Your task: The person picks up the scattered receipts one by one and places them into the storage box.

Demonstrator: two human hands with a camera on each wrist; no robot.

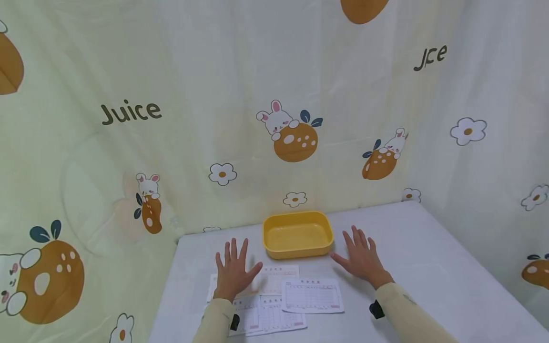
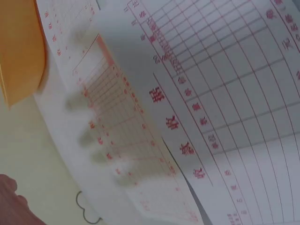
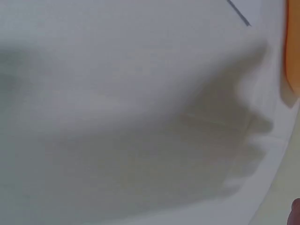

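In the head view my left hand (image 1: 235, 274) is held with fingers spread above several printed paper forms, gripping nothing. One form (image 1: 312, 296) lies to the right, overlapping a lower form (image 1: 280, 321); a form with reddish print (image 1: 280, 282) lies farther back. The left wrist view shows red grid lines and characters on a near form (image 2: 234, 79), with finger shadows across the reddish one (image 2: 126, 136). My right hand (image 1: 362, 259), also spread and holding nothing, is just right of a yellow plastic tray (image 1: 299, 254). Its shadow falls on the white tabletop (image 3: 140, 178).
The tray stands at the back of the white table (image 1: 429, 271), near a hanging curtain (image 1: 206, 62) printed with rabbits, oranges and flowers. Curtain fabric also borders the left and right sides. Dark wrist devices (image 1: 376, 309) sit at both cuffs.
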